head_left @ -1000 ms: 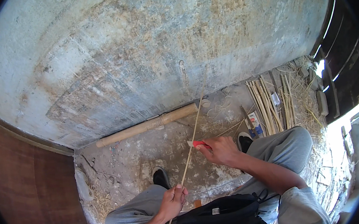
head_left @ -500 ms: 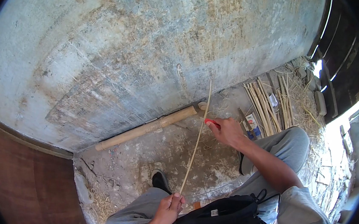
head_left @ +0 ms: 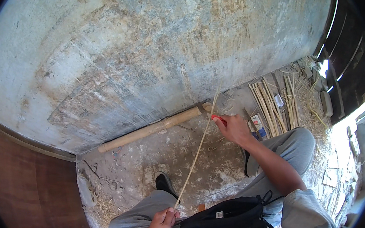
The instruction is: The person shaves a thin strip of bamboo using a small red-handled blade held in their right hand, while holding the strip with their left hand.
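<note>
A long, thin bamboo strip (head_left: 198, 154) runs slantwise from my lap up and away over the floor. My left hand (head_left: 163, 224), by my left thigh, is closed around its near part. Up near the strip's far end, my right hand (head_left: 235, 130) is closed on a small red tool (head_left: 218, 118), which meets the strip at the thumb. Most of that tool is hidden in the fist, so its exact kind does not show.
A thick bamboo pole (head_left: 149, 129) lies along the foot of the stained wall (head_left: 151, 51). Split bamboo sticks (head_left: 268, 106), a long blade (head_left: 252, 123) and shavings lie at right. A black waist bag (head_left: 222, 217) rests on my lap; a brown panel (head_left: 28, 184) stands at left.
My left hand has moved down and left along with the near part of the strip. My right hand with the red tool has shifted slightly up and right.
</note>
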### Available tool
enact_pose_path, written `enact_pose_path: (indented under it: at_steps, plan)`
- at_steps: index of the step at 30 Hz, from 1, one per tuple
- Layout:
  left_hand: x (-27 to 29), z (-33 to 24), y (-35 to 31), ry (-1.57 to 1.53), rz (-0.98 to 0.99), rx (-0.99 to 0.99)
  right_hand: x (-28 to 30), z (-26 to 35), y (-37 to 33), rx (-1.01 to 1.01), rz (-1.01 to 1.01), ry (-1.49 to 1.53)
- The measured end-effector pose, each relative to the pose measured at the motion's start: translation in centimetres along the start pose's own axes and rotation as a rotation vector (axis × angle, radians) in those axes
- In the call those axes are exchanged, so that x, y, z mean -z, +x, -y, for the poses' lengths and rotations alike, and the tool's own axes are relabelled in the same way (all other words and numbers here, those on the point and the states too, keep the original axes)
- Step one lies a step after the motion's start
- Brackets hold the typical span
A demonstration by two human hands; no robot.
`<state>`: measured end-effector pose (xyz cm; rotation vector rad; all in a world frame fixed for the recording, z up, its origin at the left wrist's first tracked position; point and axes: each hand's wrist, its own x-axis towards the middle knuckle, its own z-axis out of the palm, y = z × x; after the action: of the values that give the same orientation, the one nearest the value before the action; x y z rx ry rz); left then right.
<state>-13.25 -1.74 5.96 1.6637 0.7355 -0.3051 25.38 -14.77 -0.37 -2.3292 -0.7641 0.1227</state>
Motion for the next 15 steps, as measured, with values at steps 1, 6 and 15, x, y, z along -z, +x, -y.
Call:
enact_pose_path:
  at_steps: [1, 6, 15]
  plan:
    - [0.0, 0.1, -0.4, -0.002, -0.005, 0.003, 0.0, 0.4, -0.1, -0.018, -0.010, -0.019]
    - [-0.7, 0.6, -2.1, 0.089, -0.133, -0.071, 0.4, -3.4, 2.2, -0.113, -0.139, 0.050]
    - [0.4, -0.8, -0.1, -0.549, 0.142, 0.202, -0.9, -0.9, -0.4, -0.503, 0.234, 0.990]
